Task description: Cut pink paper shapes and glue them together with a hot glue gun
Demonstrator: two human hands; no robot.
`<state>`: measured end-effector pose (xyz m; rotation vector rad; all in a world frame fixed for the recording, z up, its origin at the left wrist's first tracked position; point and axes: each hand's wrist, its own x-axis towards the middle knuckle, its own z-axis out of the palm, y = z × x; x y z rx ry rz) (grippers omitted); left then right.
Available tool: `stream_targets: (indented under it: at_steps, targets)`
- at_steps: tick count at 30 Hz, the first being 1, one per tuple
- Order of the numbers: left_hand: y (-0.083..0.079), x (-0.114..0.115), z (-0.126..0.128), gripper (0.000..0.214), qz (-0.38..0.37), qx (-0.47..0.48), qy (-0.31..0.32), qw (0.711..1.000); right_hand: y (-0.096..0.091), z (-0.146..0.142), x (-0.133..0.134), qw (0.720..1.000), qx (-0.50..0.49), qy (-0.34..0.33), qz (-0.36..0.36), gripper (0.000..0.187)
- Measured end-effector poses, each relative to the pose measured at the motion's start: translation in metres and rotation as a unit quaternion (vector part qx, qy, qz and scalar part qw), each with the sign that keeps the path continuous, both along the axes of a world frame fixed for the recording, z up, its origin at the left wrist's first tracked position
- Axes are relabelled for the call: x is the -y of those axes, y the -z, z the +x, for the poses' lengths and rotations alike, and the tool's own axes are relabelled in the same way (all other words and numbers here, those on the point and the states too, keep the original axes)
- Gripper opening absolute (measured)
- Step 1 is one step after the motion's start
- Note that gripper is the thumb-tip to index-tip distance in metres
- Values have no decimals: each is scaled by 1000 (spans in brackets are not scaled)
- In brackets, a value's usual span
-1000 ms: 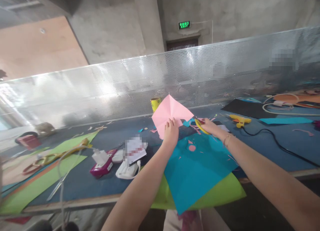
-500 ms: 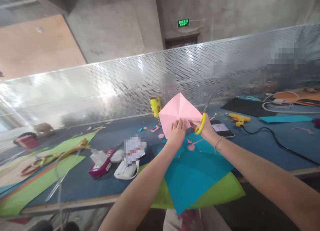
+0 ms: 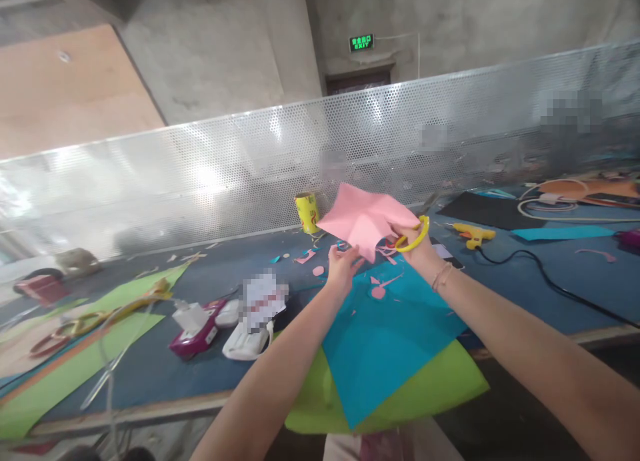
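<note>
"Pink paper (image 3: 367, 214) is bending now; half a second ago it was facing us almost flat. Left hand (image 3: 343, 271) is sitting lower too, by the near edge instead of lying across the sheet."

"And the scissors (image 3: 426, 229)?"

"They're tilting further over. Right hand (image 3: 419, 251) is keeping hold of them, fingers curling through the yellow handle while also supporting the paper's right-hand corner."

"Is the left hand pinching anything?"

"I can't tell. Its fingertips are meeting the near edge, but the paper is hiding whether they're closing on it."

"Where exactly is the paper hanging?"

"It's floating between both hands, above the far end of the blue sheet (image 3: 390, 341), with the yellow can (image 3: 307, 213) standing just to the left."

"What's worrying you?"

"One hand is managing two jobs. If the scissors are swinging as the paper is turning, the handle could be snagging that corner, or a blade nicking it. Squeezing hard could also be adding a crease where none is wanted."

"Anything underneath?"

"Loose scraps, like that round pink piece (image 3: 378, 292), are lying on the blue sheet. It's resting over the green sheet (image 3: 430, 394), and both are hanging past the table edge, so a brushing forearm could be dragging everything lapward."
</note>
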<state>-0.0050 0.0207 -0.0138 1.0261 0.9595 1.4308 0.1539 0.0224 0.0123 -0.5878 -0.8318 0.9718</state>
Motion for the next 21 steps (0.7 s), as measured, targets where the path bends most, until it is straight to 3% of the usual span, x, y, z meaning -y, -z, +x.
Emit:
stream_targets:
  at_steps: [3, 7, 14, 17, 21]
  targets:
    - [-5, 4, 3, 31, -35, 115, 66, 991, -3, 5, 0, 1000, -14, -14, -1, 27]
    - [-14, 11, 3, 10, -56, 158, 118, 979, -2, 9, -3, 998, -43, -33, -25, 24]
    - [-20, 20, 1, 11, -127, 125, 186, 966, 0, 8, -2, 997, -37, -49, -40, 21]
    - [-21, 20, 0, 6, -111, 128, 156, 973, -1, 9, -6, 999, -21, -41, -28, 29]
    - [-19, 15, -3, 21, -53, 96, 81, 991, -4, 10, -7, 1000, 10, -17, -22, 36]
